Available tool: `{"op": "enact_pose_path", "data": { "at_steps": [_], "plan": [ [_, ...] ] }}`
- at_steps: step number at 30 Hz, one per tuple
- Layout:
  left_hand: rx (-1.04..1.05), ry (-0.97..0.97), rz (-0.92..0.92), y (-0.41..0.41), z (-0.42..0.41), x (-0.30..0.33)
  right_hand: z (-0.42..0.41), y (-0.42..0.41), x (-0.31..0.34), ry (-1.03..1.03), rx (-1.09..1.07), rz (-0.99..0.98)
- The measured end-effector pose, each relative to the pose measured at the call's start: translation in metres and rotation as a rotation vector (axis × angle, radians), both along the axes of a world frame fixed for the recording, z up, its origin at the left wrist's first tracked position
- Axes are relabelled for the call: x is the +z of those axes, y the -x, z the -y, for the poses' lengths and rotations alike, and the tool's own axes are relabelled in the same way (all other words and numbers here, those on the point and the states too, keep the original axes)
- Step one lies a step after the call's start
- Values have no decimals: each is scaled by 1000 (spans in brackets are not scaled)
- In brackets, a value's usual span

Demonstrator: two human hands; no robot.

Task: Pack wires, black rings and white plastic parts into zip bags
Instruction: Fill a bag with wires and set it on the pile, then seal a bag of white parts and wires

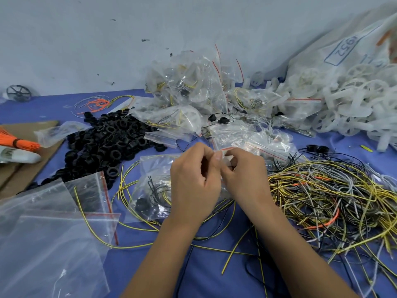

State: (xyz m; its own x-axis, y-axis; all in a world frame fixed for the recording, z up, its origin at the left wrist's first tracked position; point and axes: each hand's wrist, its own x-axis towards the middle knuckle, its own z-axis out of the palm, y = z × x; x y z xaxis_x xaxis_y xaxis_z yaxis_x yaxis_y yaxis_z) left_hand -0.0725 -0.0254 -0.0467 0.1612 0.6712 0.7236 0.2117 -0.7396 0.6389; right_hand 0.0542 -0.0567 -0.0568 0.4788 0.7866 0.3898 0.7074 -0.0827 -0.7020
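Fingers [217, 155] of both hands pinching filled zip bag [150, 190], black rings [107, 143] left, wire tangle [333, 194] right

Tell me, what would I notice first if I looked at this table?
Probably the two hands, left hand and right hand, pinching a filled zip bag at the middle. Then the big tangle of wires on the right, and the heap of black rings on the left. A pile of white plastic parts fills the far right corner.

Blue cloth [32, 108] covers the table, brown cardboard [28, 145] far left, a dark little wheel [19, 93] by the wall [86, 39].
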Motion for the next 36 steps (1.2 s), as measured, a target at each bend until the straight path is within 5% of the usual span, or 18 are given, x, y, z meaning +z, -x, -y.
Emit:
{"op": "enact_pose_path", "data": {
  "at_steps": [6, 11, 13, 16, 21, 26, 36],
  "plan": [
    [2, 25, -12, -8, 5, 5, 3, 6, 4, -107, 135, -152],
    [3, 13, -51, -14, 7, 10, 5, 17, 10, -172, 482, -770],
    [11, -5, -44, -17, 8, 12, 7, 18, 11, -80, 630, -832],
    [-1, 0, -60, -19, 7, 11, 7, 13, 9, 10, 624, -734],
    [49, 108, -58, -35, 5, 15, 8, 3, 18, -147, 455, -703],
    [60, 197, -132, -73, 5, 24, 7, -34, 22, -201, 18, -386],
    [129, 244, -354, -135, 7, 14, -11, -194, 47, 281, -493, 71]
  ]
}}
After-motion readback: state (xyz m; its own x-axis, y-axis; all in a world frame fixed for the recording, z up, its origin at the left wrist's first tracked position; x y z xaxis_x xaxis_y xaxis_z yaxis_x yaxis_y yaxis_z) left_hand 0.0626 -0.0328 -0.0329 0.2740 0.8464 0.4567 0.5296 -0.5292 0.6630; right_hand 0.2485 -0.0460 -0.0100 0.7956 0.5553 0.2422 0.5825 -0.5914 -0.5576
